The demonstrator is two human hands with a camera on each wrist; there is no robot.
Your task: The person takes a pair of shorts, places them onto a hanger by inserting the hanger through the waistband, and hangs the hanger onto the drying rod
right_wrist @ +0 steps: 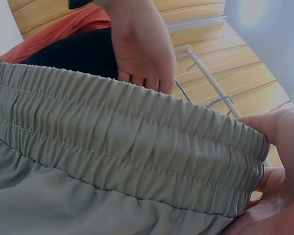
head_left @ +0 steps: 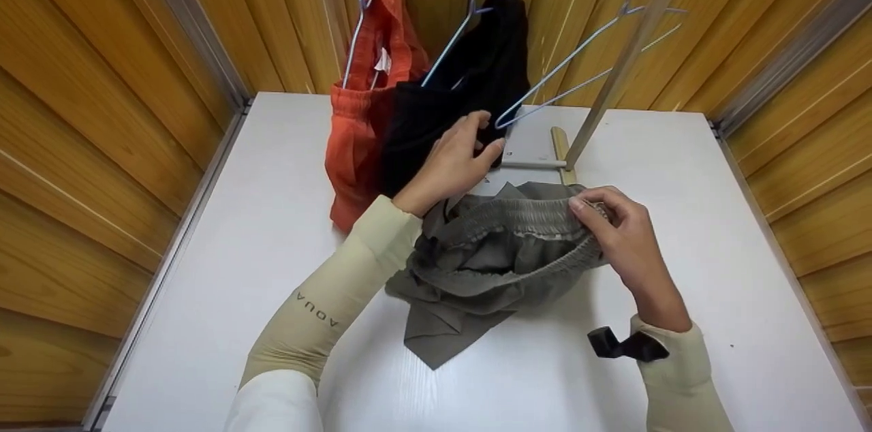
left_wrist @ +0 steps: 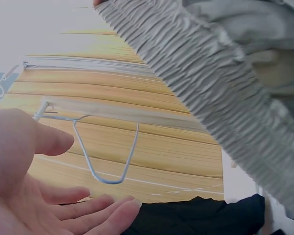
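Grey-green shorts with an elastic waistband [head_left: 507, 268] lie bunched above the white table, their waist opening spread. My right hand [head_left: 623, 227] pinches the waistband at its right end; the right wrist view shows thumb and fingers on the band [right_wrist: 137, 137]. My left hand [head_left: 453, 156] holds nothing and reaches over the shorts' far left side, beside the black garment, its fingers extended toward an empty blue wire hanger [head_left: 565, 64]. In the left wrist view the left hand's fingers [left_wrist: 88, 210] are apart from the hanger [left_wrist: 108, 182].
Orange shorts [head_left: 354, 146] and a black garment [head_left: 415, 132] hang on wire hangers at the back left. A rack post [head_left: 606, 91] with a foot [head_left: 562, 149] stands at the back right on the white table [head_left: 681, 214]. Wood-panelled walls [head_left: 88, 78] surround it.
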